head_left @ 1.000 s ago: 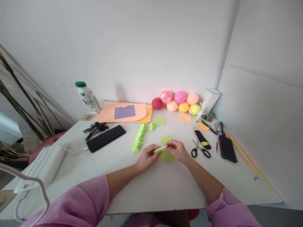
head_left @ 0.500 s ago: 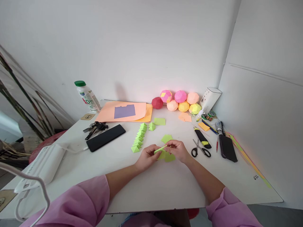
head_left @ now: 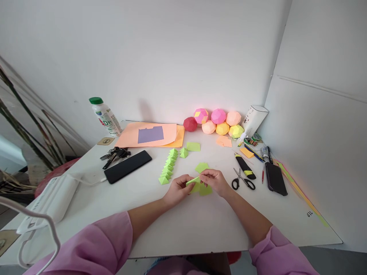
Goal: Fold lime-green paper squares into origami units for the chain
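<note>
A small folded green paper piece (head_left: 192,181) is pinched between my two hands near the middle of the white table. My left hand (head_left: 178,190) grips its left end, and the fingers of my right hand (head_left: 214,181) close on its right end. Loose green paper pieces (head_left: 205,190) lie under and behind my hands. To the left runs a slanting row of green folded paper pyramids (head_left: 166,170), with one separate pyramid (head_left: 184,153) beside a flat green sheet (head_left: 193,146).
Several faceted paper balls (head_left: 218,116) stand by the wall. Scissors (head_left: 243,179), a cutter (head_left: 245,167) and a black phone (head_left: 275,178) lie right. Orange sheets (head_left: 129,135), keys (head_left: 116,156), a black power bank (head_left: 128,167) and a bottle (head_left: 107,119) are left.
The fingers of my right hand have shifted slightly left along the folded green paper. My left hand keeps nearly the same place.
</note>
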`<state>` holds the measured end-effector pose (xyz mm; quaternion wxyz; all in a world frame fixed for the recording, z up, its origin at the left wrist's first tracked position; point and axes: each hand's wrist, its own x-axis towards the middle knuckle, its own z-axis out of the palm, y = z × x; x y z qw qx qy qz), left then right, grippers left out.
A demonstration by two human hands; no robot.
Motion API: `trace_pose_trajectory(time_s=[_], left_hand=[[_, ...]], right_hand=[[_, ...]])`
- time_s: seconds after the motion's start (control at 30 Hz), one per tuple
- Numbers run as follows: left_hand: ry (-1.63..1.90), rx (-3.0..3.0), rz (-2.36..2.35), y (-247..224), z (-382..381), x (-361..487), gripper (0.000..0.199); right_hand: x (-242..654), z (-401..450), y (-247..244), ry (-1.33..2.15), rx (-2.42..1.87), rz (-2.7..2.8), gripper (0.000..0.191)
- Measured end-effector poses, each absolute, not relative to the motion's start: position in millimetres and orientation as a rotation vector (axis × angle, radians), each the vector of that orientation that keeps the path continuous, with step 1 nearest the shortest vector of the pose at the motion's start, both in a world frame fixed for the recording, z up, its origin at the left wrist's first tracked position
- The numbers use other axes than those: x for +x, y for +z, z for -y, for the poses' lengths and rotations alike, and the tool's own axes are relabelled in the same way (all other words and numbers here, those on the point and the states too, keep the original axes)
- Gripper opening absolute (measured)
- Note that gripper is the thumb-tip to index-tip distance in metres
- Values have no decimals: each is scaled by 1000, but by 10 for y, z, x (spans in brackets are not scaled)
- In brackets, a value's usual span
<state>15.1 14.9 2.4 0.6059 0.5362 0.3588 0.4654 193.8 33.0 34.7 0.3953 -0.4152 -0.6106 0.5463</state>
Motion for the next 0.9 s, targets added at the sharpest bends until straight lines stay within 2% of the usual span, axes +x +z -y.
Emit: trace_pose_trajectory(time_s=[0.43, 0.9], left_hand=[[906, 1074, -881, 74, -194, 137, 27], [1052, 1091, -813, 45, -214, 146, 22]], right_hand=[[1911, -301, 367, 1073, -1023, 1834, 19], [1916, -287, 393, 1186, -1129, 1676, 20]])
